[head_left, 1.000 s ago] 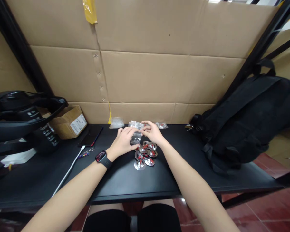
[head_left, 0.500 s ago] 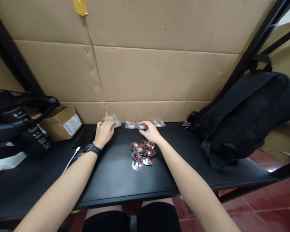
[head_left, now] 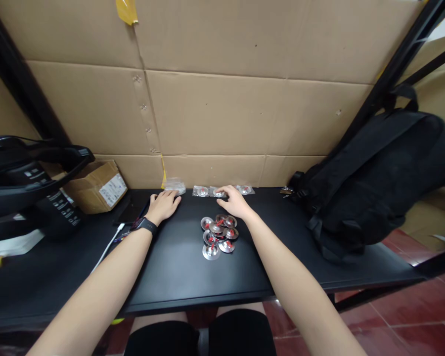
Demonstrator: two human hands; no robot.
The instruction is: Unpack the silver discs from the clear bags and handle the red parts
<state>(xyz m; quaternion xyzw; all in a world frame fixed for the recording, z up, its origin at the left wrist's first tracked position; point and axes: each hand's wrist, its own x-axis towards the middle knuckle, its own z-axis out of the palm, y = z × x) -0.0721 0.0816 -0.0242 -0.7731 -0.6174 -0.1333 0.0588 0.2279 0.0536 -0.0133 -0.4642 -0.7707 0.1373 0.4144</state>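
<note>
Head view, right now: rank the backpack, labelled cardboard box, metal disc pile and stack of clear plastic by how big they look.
Largest to smallest:
1. Backpack
2. Labelled cardboard box
3. Metal disc pile
4. Stack of clear plastic

On the surface (head_left: 178, 277), finger cymbals (head_left: 217, 228) lie central; bagged cymbals (head_left: 202, 192) line the far edge behind them, plastic bags (head_left: 175, 185) left of those, a cardboard box (head_left: 92, 192) farther left, a backpack (head_left: 385, 183) right.
</note>
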